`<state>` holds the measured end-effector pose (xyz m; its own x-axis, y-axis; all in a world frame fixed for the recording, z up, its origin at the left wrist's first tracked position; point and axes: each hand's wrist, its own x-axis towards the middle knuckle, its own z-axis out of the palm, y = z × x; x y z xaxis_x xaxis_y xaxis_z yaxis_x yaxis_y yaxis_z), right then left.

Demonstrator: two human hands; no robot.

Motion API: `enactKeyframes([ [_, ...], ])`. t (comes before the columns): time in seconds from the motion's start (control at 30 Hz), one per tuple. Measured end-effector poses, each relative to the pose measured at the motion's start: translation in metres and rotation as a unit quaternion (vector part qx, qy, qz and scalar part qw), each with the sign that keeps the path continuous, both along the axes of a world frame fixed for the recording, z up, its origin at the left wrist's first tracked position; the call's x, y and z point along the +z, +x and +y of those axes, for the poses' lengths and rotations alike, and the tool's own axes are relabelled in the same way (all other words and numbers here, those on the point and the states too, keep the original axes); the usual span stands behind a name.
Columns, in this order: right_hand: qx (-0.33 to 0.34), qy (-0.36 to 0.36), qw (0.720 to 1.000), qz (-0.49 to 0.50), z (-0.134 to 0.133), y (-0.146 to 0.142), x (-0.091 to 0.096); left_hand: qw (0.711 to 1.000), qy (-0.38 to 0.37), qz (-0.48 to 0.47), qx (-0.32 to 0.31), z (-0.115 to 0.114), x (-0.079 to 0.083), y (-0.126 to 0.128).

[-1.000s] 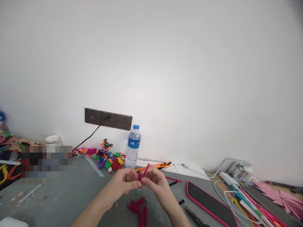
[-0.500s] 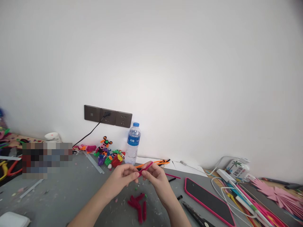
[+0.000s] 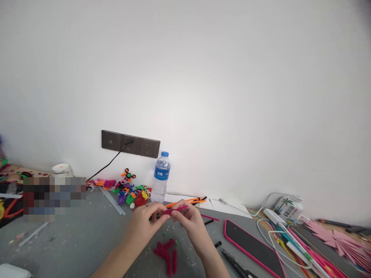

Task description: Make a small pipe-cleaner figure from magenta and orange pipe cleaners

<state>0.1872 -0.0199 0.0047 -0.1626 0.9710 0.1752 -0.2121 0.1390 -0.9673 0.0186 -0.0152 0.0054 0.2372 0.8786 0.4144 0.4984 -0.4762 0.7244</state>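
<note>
Both my hands meet over the grey table [image 3: 87,239], pinching a short pink pipe cleaner [image 3: 177,209] that lies nearly level between them. My left hand [image 3: 145,227] grips its left end with thumb and fingers closed. My right hand [image 3: 189,224] holds the right part, fingers curled. Just below the hands lie several dark pink pipe cleaner pieces [image 3: 167,255] on the table.
A water bottle [image 3: 161,178] stands by the wall under a socket strip [image 3: 130,143]. Bright pipe cleaner figures [image 3: 133,193] lie to its left. A phone in a pink case [image 3: 252,247] is right of my hands, with cables, pens and pink paper [image 3: 342,243] beyond.
The pink pipe cleaner has turned from pointing up to lying nearly level between my fingers. Both hands stay together over the same spot.
</note>
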Motion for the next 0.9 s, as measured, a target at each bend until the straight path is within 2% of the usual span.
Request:
enactKeyframes([
  [0.23,-0.001,0.001,1.000,0.003,0.000,-0.001,0.000,0.997,0.068,0.043,0.007,-0.001,-0.009,-0.002],
  [0.4,-0.010,0.000,1.000,-0.002,0.002,0.000,-0.002,0.996,0.089,0.029,0.008,-0.003,-0.005,-0.002],
  [0.67,0.015,-0.005,1.000,0.007,-0.001,0.001,-0.001,1.000,0.020,-0.019,-0.006,0.000,0.003,0.001],
  [0.9,-0.011,-0.013,1.000,0.021,-0.001,-0.004,-0.005,0.989,-0.067,-0.134,-0.018,0.003,-0.001,-0.001],
])
